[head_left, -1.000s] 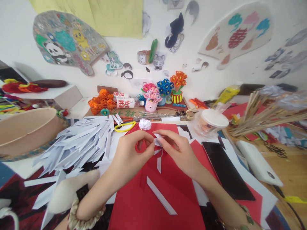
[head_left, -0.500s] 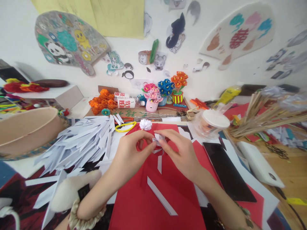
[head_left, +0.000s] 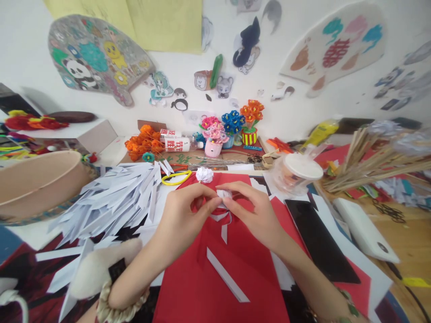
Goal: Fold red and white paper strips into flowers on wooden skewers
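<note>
Between the fingertips of both hands is a small folded white paper strip [head_left: 223, 194], its loose tail curling below the fingers. My left hand [head_left: 188, 208] pinches it from the left, and my right hand [head_left: 251, 208] pinches it from the right; the fingers partly cover it. Under the hands lies a red sheet [head_left: 188, 287]. On that sheet rest a long white strip [head_left: 227, 274] and a shorter strip piece [head_left: 224, 233]. Just beyond the fingers sits a crumpled white paper flower [head_left: 204, 175].
Left of my hands spreads a heap of white paper strips [head_left: 111, 197], with yellow-handled scissors [head_left: 177, 177] behind. A black phone [head_left: 321, 242] and a white power bank [head_left: 365, 229] lie to the right. A lidded tub [head_left: 299, 172] and small flower pots [head_left: 213, 148] stand farther back.
The fingertips have drawn closer around the folded paper, and its tail now loops out more below them. Everything else on the table has stayed in place.
</note>
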`<state>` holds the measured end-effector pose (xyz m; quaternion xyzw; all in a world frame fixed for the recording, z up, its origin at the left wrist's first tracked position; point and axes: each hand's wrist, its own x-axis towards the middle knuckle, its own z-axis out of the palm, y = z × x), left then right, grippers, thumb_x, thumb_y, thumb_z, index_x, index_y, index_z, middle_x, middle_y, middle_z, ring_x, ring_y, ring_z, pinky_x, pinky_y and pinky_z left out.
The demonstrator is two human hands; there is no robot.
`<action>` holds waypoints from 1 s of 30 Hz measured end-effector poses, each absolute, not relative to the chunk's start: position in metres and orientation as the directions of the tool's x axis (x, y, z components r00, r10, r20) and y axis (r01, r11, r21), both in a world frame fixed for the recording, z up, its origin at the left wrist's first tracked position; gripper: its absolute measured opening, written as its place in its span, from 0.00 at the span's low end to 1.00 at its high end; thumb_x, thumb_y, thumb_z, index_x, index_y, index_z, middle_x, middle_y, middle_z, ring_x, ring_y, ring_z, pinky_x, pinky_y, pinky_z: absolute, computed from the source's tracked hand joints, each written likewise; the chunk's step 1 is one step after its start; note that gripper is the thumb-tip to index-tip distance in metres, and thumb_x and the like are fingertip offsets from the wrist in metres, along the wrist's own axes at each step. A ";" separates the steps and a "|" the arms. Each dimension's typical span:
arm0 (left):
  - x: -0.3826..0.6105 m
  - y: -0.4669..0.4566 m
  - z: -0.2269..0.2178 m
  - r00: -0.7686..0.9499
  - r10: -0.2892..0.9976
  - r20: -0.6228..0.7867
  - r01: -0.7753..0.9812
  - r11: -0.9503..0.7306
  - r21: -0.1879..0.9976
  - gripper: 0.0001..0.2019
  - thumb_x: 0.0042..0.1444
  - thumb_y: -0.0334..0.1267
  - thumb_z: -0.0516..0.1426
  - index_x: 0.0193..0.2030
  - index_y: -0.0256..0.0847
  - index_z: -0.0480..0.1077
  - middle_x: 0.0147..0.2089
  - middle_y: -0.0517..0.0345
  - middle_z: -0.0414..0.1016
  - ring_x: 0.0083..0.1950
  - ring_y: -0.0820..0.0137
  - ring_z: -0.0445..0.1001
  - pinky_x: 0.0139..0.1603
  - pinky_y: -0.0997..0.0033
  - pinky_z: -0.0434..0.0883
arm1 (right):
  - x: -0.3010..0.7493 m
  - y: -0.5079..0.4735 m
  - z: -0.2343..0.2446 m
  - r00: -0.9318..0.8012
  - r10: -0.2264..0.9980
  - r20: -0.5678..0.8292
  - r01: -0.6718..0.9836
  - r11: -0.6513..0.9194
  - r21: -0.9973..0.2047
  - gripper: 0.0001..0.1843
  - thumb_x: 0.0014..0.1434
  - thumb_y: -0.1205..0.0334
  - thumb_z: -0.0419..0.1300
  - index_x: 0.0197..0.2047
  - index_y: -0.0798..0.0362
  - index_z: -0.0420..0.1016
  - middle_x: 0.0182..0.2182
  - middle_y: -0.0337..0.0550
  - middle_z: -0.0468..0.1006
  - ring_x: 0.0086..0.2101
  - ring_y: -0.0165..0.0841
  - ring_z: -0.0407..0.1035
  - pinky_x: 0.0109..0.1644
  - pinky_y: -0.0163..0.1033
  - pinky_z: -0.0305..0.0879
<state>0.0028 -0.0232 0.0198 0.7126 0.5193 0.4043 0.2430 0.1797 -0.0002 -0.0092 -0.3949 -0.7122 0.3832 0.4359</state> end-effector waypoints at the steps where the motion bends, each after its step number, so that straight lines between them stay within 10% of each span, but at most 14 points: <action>1: 0.003 -0.024 0.020 0.132 0.925 0.356 0.557 -0.366 0.745 0.06 0.58 0.33 0.60 0.30 0.39 0.74 0.23 0.66 0.70 0.24 0.78 0.63 0.26 0.78 0.60 | 0.180 0.000 -0.010 -0.308 0.909 0.282 0.203 0.352 -0.914 0.13 0.61 0.54 0.61 0.47 0.48 0.76 0.45 0.44 0.80 0.44 0.36 0.74 0.47 0.41 0.71; 13: 0.004 -0.026 0.016 0.286 0.747 0.600 0.546 -0.642 0.539 0.05 0.58 0.26 0.59 0.32 0.35 0.72 0.31 0.58 0.74 0.32 0.76 0.69 0.34 0.78 0.65 | 0.186 0.008 -0.012 -0.421 0.903 0.086 0.026 0.107 -0.994 0.11 0.58 0.57 0.64 0.44 0.47 0.77 0.45 0.44 0.78 0.46 0.35 0.72 0.49 0.42 0.70; 30: 0.012 -0.028 0.012 0.152 0.767 0.623 0.645 -0.555 0.526 0.06 0.59 0.29 0.59 0.31 0.38 0.72 0.26 0.63 0.72 0.27 0.76 0.65 0.30 0.77 0.62 | 0.166 -0.004 -0.014 -0.260 0.966 -0.014 -0.003 -0.016 -1.000 0.13 0.61 0.49 0.58 0.43 0.48 0.74 0.41 0.42 0.78 0.39 0.33 0.72 0.42 0.38 0.69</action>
